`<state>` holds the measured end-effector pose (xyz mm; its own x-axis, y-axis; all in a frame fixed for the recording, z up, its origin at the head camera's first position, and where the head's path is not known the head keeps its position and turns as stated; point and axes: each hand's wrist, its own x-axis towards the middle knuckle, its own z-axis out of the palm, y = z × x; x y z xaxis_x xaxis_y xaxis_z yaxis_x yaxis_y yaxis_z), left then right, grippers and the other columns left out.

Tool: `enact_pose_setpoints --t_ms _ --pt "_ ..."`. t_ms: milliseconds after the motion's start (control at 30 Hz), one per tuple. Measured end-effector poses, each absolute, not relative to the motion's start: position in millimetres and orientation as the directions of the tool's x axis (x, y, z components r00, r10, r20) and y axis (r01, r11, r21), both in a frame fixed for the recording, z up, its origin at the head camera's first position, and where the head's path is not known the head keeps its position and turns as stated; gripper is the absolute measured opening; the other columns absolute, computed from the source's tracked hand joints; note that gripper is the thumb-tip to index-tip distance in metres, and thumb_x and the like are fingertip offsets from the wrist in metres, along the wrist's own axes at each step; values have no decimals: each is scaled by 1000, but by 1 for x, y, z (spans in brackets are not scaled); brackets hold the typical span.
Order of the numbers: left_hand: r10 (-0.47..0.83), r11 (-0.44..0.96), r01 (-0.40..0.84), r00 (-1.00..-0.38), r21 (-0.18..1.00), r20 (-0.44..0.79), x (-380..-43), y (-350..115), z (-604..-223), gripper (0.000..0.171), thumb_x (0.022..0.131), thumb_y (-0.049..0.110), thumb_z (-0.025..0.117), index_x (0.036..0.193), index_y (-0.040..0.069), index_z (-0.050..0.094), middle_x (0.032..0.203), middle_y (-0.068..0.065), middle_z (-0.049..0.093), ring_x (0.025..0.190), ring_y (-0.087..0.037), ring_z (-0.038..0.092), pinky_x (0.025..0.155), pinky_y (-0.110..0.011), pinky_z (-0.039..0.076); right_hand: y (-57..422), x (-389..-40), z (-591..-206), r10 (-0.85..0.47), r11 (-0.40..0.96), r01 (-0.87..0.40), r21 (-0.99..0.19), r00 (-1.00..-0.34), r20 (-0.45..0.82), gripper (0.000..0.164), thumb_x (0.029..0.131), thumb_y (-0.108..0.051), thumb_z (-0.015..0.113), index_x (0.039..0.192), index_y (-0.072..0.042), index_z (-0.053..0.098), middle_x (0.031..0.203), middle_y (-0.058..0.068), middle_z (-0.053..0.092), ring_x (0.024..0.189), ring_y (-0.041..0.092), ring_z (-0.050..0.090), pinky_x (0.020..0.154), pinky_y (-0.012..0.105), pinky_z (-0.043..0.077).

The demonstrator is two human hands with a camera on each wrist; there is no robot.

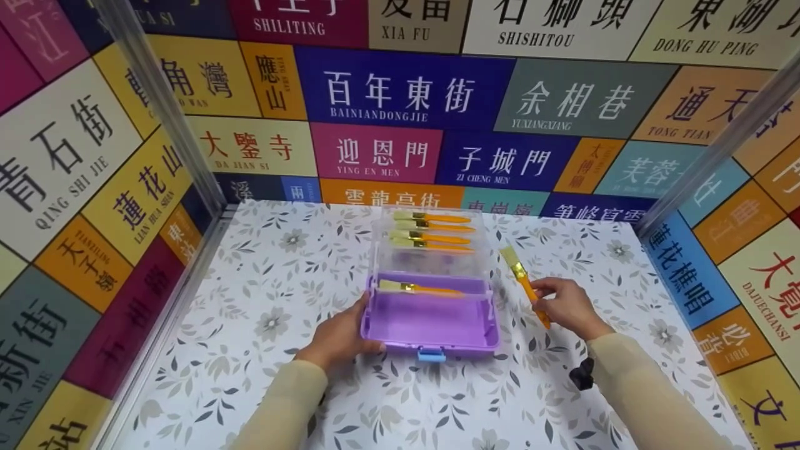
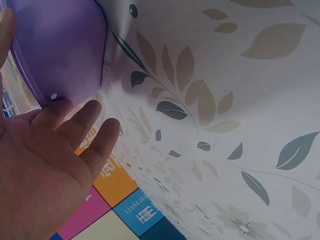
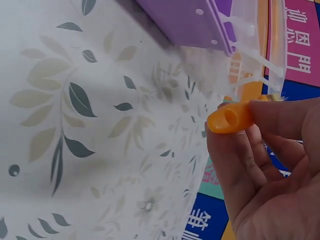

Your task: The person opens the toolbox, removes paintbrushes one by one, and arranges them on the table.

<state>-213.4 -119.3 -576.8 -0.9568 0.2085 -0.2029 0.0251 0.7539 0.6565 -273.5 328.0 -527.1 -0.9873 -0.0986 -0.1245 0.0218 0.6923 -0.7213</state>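
A purple plastic box [image 1: 431,319] with a blue latch [image 1: 432,356] stands with its clear lid [image 1: 431,265] swung back. At its left front corner my left hand [image 1: 340,334] holds the box, thumb at the front rim and fingers along the side wall; in the left wrist view the outer fingers are spread. To the right of the box, my right hand [image 1: 567,306] pinches a paintbrush [image 1: 520,272] by its orange handle, pale bristles pointing up and away. Another paintbrush [image 1: 431,290] lies across the back of the box.
Several more orange-handled paintbrushes [image 1: 431,240] lie in the opened lid. Under everything is a table [image 1: 250,375] with a white leaf-and-flower cover. Walls [image 1: 400,87] of coloured panels with Chinese lettering enclose its back and sides, with metal posts [image 1: 175,100] at the corners.
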Motion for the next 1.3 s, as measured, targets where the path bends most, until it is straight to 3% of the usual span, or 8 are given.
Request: enact_pose_setpoints --t_ms 267,633,967,1200,1300 --pt "187 759 -7 -955 651 -229 -214 -119 -578 121 69 49 88 161 26 13 156 -9 38 136 -35 43 113 -50 33 323 -273 -546 -62 615 162 -772 -966 -252 43 87 2 66 129 7 60 112 22 62 82 22 65 65 36 61" --pt "185 747 -15 -955 665 -230 -215 -118 -578 124 67 50 89 162 26 13 155 -8 39 136 -34 43 113 -51 32 315 -270 -569 -38 566 276 -777 -933 -359 39 88 4 61 126 8 61 101 17 65 73 21 62 61 37 58" --pt "209 743 15 -955 669 -210 -213 -121 -580 126 65 58 87 162 24 13 154 -10 42 134 -35 45 111 -51 35 306 -271 -585 -20 594 284 -753 -930 -367 36 88 1 64 124 7 63 94 12 64 54 15 50 51 31 52" --pt "215 735 27 -957 678 -195 -214 -121 -580 122 69 48 88 162 25 13 155 -9 41 135 -34 45 112 -49 34 303 -273 -591 -9 594 314 -741 -918 -396 30 90 -3 63 119 6 64 73 9 60 49 15 46 49 33 50" --pt "218 732 30 -957 681 -193 -214 -121 -580 121 70 46 88 162 25 12 155 -9 39 135 -34 44 113 -49 33 301 -272 -592 1 619 305 -724 -922 -388 27 89 -6 65 113 6 66 72 9 61 48 14 47 48 32 50"
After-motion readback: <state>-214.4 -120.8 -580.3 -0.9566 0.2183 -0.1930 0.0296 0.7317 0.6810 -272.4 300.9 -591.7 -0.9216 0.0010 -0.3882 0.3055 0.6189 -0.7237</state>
